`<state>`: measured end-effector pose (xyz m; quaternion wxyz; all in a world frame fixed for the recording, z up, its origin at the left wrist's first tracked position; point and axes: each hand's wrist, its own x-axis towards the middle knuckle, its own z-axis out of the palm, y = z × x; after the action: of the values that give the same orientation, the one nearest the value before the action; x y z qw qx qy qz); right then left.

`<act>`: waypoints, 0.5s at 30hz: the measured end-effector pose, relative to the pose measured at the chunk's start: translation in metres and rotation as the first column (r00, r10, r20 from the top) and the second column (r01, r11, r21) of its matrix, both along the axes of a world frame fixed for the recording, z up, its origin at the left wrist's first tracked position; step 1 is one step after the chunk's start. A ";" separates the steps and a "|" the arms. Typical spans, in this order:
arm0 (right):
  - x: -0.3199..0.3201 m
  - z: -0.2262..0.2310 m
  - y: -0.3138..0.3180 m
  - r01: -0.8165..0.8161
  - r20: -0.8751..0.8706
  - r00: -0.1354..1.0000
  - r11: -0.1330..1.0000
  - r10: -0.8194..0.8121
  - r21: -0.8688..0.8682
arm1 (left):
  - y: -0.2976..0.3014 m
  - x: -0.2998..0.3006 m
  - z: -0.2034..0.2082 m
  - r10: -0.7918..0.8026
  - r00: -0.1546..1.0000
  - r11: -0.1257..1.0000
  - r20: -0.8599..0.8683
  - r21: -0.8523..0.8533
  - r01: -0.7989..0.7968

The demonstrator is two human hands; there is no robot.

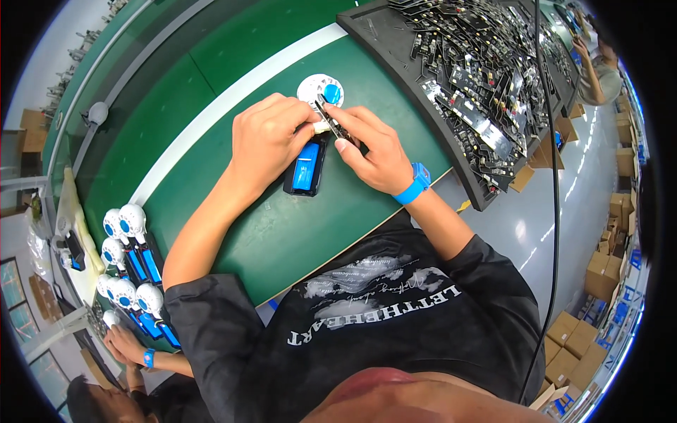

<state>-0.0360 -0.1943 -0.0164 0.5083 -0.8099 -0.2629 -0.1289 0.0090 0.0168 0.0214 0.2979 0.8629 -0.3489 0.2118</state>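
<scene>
the lower part of my face [409, 402] is nearest, and beyond it spreads my black shirt [381, 317] with white print. past that, on the green table [233, 141], lies the device [305, 168] i am working on, in front of me: its black body with a blue panel sits toward me, and its round white head points away. its long axis runs nearly straight out from me, leaning a little right at the head.

my left hand [271, 134] has thumb and forefinger drawn in at the white neck; whether they grip it i cannot tell. my right hand [370, 144], with a blue watch [416, 183] at the wrist, is clamped on a thin dark strip [337, 128], thumb against fingers. the strip slants across the neck, its far tip toward the head, its near end toward my right.

to my right is a black tray [377, 32] heaped with dark strips [465, 99]. on my left similar devices [130, 261] stand grouped, near a co-worker's hand [125, 343].
</scene>
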 end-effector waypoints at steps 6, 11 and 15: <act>-0.001 0.002 -0.001 -0.006 -0.065 0.998 1.000 0.008 0.020 | 0.003 -0.001 0.000 -0.004 0.995 1.000 -0.101 -0.022 0.002; -0.004 0.004 -0.005 0.016 -0.103 0.995 0.999 -0.012 0.044 | 0.002 -0.002 -0.001 0.006 0.997 1.000 -0.075 -0.027 -0.008; -0.005 0.002 0.001 0.021 -0.021 1.000 1.000 -0.021 -0.005 | 0.001 -0.003 -0.004 0.005 0.998 1.000 -0.055 -0.025 -0.007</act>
<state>-0.0410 -0.1930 -0.0140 0.5078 -0.8151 -0.2492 -0.1252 0.0060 0.0177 0.0173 0.3175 0.8658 -0.3352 0.1931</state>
